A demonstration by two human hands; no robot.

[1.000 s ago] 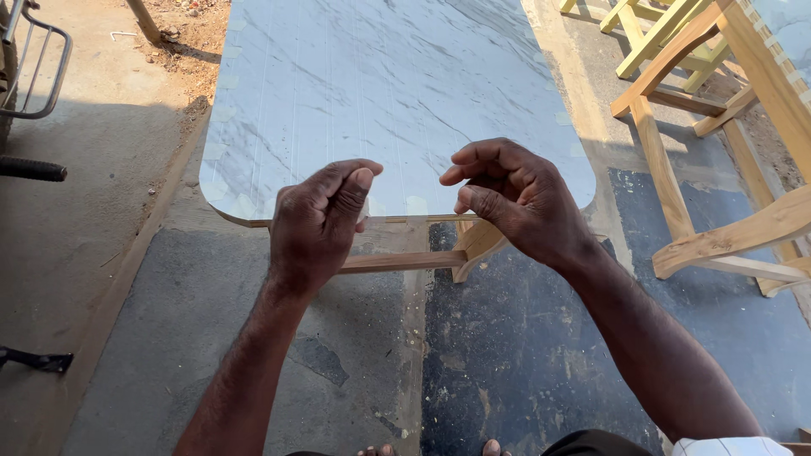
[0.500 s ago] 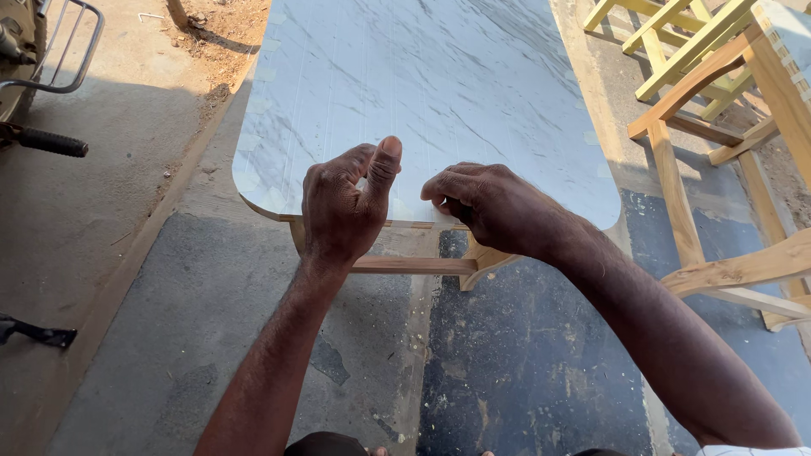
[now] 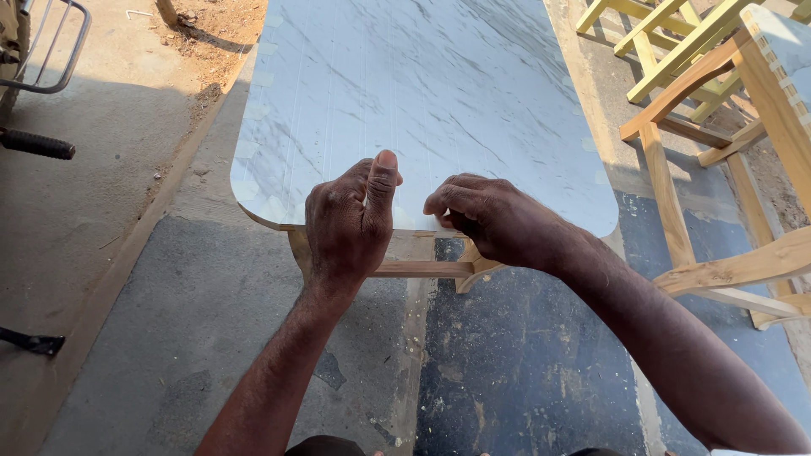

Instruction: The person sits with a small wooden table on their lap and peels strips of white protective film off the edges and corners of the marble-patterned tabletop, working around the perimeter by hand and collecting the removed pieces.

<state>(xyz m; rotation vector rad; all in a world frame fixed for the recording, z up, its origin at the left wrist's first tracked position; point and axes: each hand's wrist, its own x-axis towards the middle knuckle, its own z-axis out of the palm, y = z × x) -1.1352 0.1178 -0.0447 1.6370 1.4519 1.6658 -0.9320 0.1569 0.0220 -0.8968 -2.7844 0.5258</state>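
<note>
A long table with a white marble-patterned top (image 3: 422, 93) and rounded corners stands in front of me on a pale wooden frame (image 3: 422, 269). Both my hands rest at its near edge. My left hand (image 3: 346, 224) is curled into a fist, thumb pointing up and lying on the tabletop. Just to its right, my right hand (image 3: 498, 224) has its fingers bent, the tips pressed together against the edge. Whether either hand pinches something thin is hidden by the fingers.
Bare wooden furniture frames (image 3: 676, 169) and a yellow-green one (image 3: 667, 42) stand close on the right. At the far left are a metal rack (image 3: 51, 51) and a black rubber grip (image 3: 38, 143). The floor is concrete, with sandy ground beyond.
Both hands have come down and forward from the air to the table's near edge and moved closer together. My view has shifted nearer to the table.
</note>
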